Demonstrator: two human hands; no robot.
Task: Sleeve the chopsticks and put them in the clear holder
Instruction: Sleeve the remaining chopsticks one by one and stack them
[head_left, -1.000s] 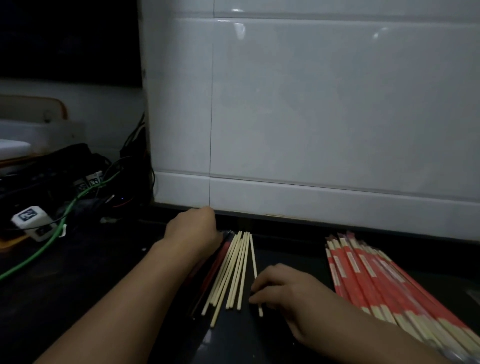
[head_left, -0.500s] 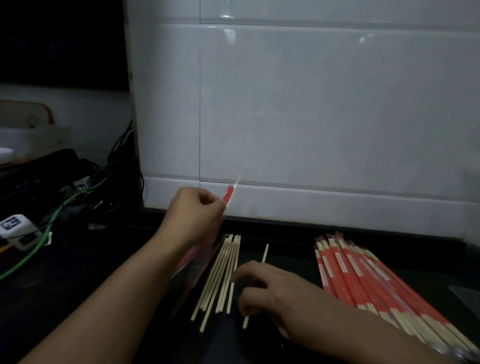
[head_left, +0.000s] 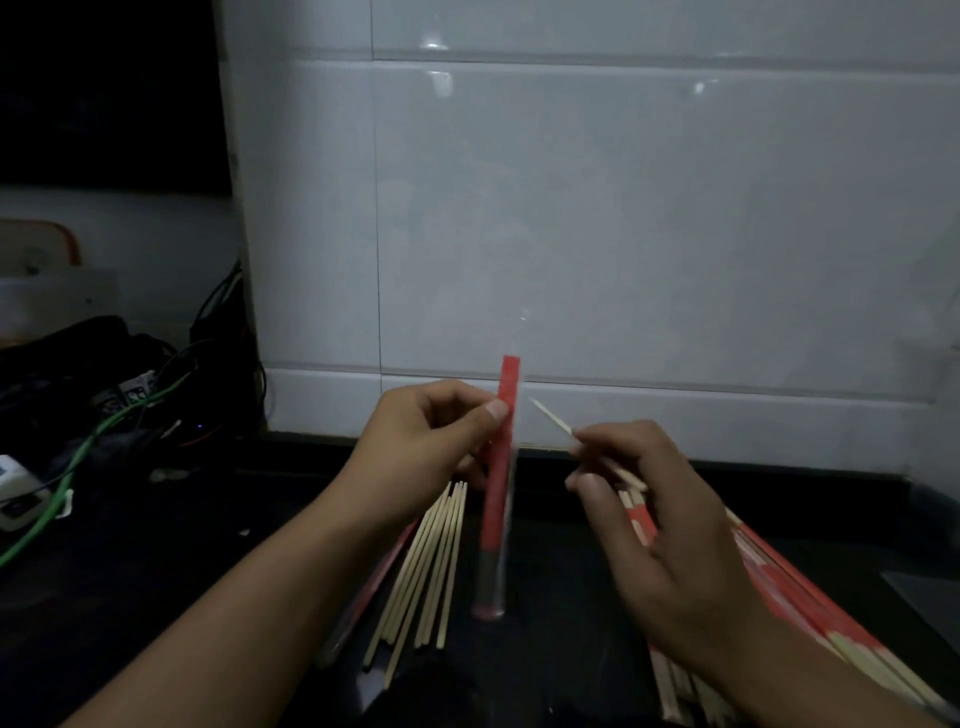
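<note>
At the centre of the frame the red sleeve stood nearly upright, its lower end hanging just above the dark counter. Our left hand pinched it near the top, thumb pressed on the red paper, fingers curled behind. Just right of it, our right hand pinched a bare chopstick between thumb and fingers, its pale tip angled up and left toward the sleeve's upper end but still apart from it. Whether one stick or a pair sat in that grip we could not tell.

We judged the step to be threading the stick into the sleeve. To do it well we would need to find the sleeve's open end, which the dim light hid from us, ease the pinch so the paper mouth gaped, line the stick up with the sleeve's length, and feed the narrow tip in first without creasing the paper.

Below the left hand lay loose bare chopsticks fanned toward the lower centre; at the lower right, a stack of sleeved chopsticks. We saw no clear holder. Cables cluttered the left edge, and a white tiled wall filled the upper frame.
</note>
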